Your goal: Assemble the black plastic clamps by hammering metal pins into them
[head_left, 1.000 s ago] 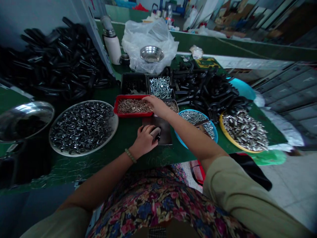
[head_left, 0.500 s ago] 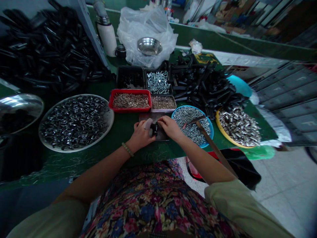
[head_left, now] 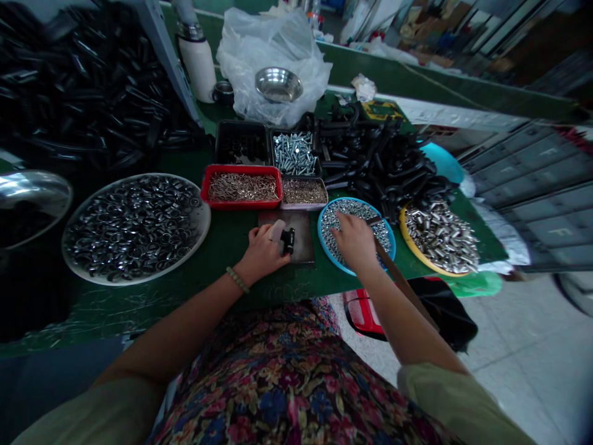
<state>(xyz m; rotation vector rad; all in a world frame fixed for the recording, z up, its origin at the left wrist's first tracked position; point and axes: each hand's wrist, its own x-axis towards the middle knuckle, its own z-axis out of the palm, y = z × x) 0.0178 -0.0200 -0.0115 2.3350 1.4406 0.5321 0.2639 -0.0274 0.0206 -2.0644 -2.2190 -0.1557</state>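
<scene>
My left hand [head_left: 262, 252] is closed around a small black part [head_left: 288, 241], whose end sticks out to the right of the fingers over a flat metal plate [head_left: 302, 240]. A pale cover [head_left: 277, 230] wraps one of that hand's digits. My right hand [head_left: 356, 240] is over the blue round tray [head_left: 320, 242] of small silvery metal pieces [head_left: 354, 207], which look like nuts. Its thumb and forefinger are apart, with nothing visible between them. A hammer [head_left: 398, 277] rests across the tray's right side, its head partly hidden by my right hand.
Behind the plate stand a red tray [head_left: 204, 191] of thin coppery pins, a small tray of tiny pieces [head_left: 303, 191] and a bin of bolts [head_left: 295, 153]. A wide dish of metal rings [head_left: 134, 228] lies left. Black parts [head_left: 380, 161] and a yellow tray [head_left: 407, 244] of metal cylinders are right.
My right hand has left the black part and moved right to the blue tray, its fingers now apart. My left hand stays in place, holding the black part.
</scene>
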